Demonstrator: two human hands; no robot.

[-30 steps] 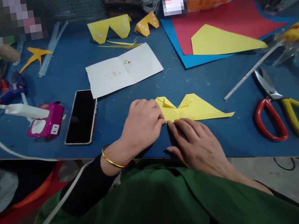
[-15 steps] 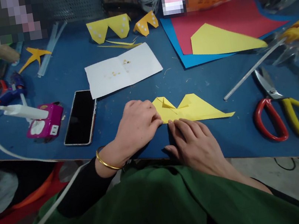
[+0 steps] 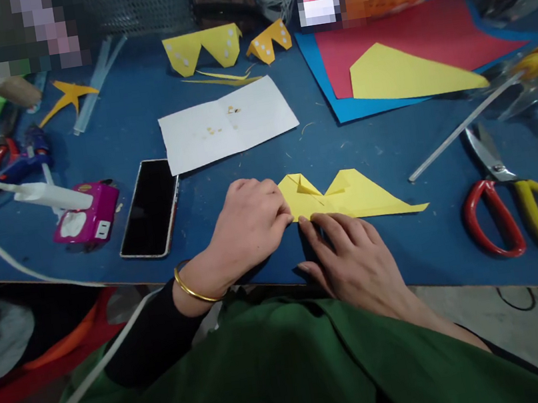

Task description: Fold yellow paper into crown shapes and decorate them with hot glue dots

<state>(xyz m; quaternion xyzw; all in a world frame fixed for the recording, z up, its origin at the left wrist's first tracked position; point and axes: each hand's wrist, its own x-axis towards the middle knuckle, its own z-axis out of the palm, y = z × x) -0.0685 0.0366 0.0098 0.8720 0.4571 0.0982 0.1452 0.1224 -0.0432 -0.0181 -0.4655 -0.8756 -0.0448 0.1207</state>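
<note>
A folded yellow paper piece (image 3: 349, 195) with two peaks lies flat on the blue table (image 3: 253, 163) near its front edge. My left hand (image 3: 252, 221), a gold bangle on its wrist, has curled fingers pinching the paper's left end. My right hand (image 3: 352, 253) lies just below it, fingers stretched flat, its fingertips pressing the paper's lower left edge. Both hands touch each other at the fold.
A black phone (image 3: 149, 208) and a pink power adapter (image 3: 87, 218) with a white cable lie left. Red-and-yellow scissors (image 3: 517, 205) and a clear stick (image 3: 460, 129) lie right. White paper (image 3: 227, 123), coloured sheets (image 3: 408, 49) and finished yellow folded pieces (image 3: 203, 46) sit behind.
Both hands stay on the paper's left end; the left fingers have shifted slightly along the fold. The view has moved a little.
</note>
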